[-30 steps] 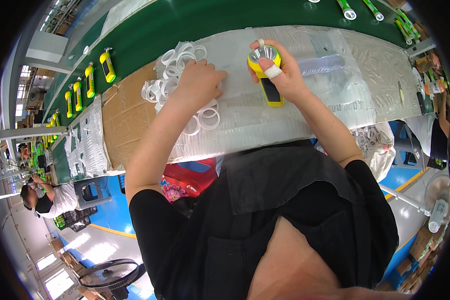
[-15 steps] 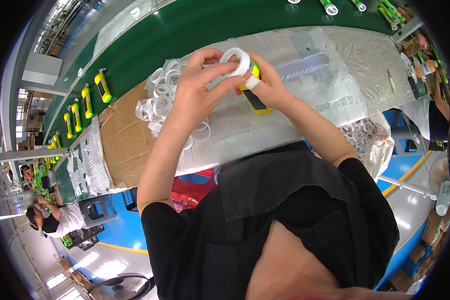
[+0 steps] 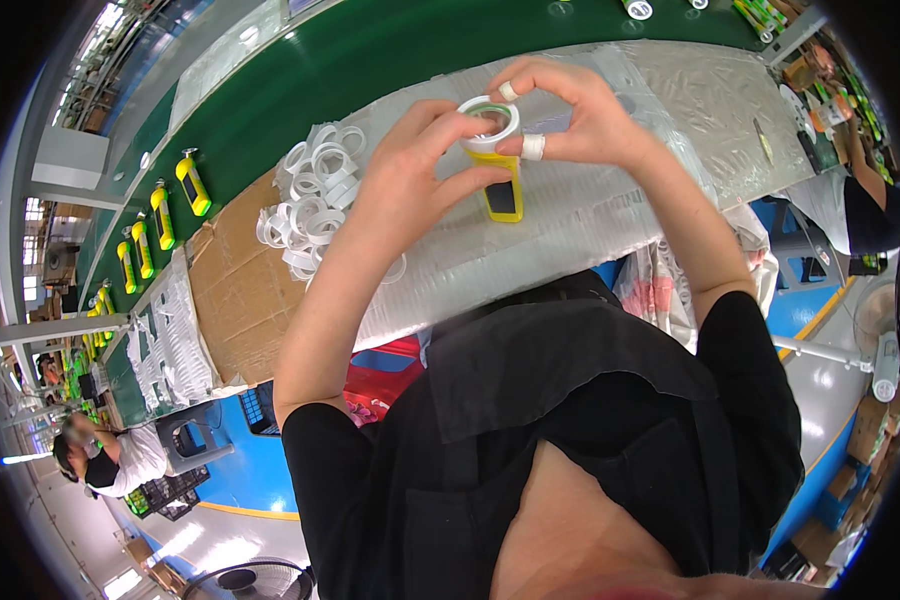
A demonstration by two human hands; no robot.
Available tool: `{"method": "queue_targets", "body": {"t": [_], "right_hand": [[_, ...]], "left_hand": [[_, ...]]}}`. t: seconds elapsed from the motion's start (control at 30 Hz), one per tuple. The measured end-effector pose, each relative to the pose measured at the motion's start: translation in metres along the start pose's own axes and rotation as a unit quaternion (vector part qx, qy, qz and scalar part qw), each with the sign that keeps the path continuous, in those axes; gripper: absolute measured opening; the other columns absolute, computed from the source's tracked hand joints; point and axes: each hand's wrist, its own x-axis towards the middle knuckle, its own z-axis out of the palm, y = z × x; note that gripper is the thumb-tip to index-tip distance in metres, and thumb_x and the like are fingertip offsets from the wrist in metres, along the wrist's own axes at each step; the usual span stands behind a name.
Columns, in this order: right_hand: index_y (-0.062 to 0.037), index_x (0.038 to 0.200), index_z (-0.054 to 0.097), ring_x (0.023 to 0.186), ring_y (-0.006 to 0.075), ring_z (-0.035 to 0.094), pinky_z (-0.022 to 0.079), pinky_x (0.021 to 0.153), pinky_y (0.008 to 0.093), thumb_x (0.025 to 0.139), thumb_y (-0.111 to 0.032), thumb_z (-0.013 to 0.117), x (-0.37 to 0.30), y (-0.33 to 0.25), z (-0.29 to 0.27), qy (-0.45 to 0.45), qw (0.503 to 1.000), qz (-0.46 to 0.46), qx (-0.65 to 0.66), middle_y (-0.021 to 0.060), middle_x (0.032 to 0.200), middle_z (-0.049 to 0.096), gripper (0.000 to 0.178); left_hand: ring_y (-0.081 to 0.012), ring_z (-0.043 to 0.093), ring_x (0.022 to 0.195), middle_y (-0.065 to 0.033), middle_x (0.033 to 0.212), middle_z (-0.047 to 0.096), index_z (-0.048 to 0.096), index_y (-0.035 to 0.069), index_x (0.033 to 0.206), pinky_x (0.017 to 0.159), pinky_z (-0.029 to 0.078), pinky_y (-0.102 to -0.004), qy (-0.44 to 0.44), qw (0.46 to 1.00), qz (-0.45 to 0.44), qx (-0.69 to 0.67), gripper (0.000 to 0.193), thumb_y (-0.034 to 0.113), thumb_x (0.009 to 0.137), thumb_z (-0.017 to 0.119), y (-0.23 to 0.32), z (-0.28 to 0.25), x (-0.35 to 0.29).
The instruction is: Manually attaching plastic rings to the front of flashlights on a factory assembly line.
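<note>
A yellow flashlight point(image 3: 504, 200) with a dark side panel stands head-up on the plastic-covered table in front of me. Around the rim of its head sits a white ring point(image 3: 513, 122). My left hand point(image 3: 400, 180) is closed on it from the left, index finger across the ring and thumb against the yellow body. From the right, my right hand point(image 3: 598, 125) pinches the ring with thumb and fingers, which have white tape on them. A heap of loose white rings point(image 3: 315, 195) lies beside my left forearm.
Several yellow-green flashlights point(image 3: 162, 215) stand along the green surface point(image 3: 370, 55) at the left. Brown cardboard point(image 3: 232, 285) and clear plastic sheeting point(image 3: 410, 290) cover the near table. A tweezer-like tool point(image 3: 763, 140) lies at the right. Other people sit farther off on both sides.
The white ring, tilted in my fingers before, now sits around the flashlight's head. The flashlight has come upright, and my right hand has shifted from its body to the ring.
</note>
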Motion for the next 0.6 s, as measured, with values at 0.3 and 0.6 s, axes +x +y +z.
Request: {"method": "queue_targets", "body": {"t": [0.3, 0.6], "right_hand": [[-0.0019, 0.094, 0.061, 0.073, 0.0240, 0.054, 0.045, 0.065, 0.0344, 0.074, -0.013, 0.070, 0.050, -0.031, -0.041, -0.338, 0.932, 0.045, -0.121, 0.0089, 0.078, 0.052, 0.024], [0.0000, 0.087, 0.059, 0.069, 0.0288, 0.058, 0.046, 0.059, 0.0388, 0.072, -0.038, 0.078, 0.053, -0.049, -0.025, -0.269, 0.873, 0.245, -0.325, 0.0108, 0.073, 0.057, 0.045]], "left_hand": [[-0.0208, 0.065, 0.096, -0.0050, 0.110, 0.069, 0.059, 0.008, 0.106, 0.078, 0.052, -0.0312, -0.011, 0.992, -0.057, -0.111, 0.036, 0.015, 0.076, 0.080, 0.005, 0.033, 0.012], [-0.0201, 0.064, 0.088, -0.0046, 0.102, 0.069, 0.060, 0.006, 0.103, 0.074, 0.050, -0.0310, 0.027, 0.997, -0.042, -0.056, 0.037, 0.016, 0.075, 0.082, 0.003, 0.043, 0.016]]}}
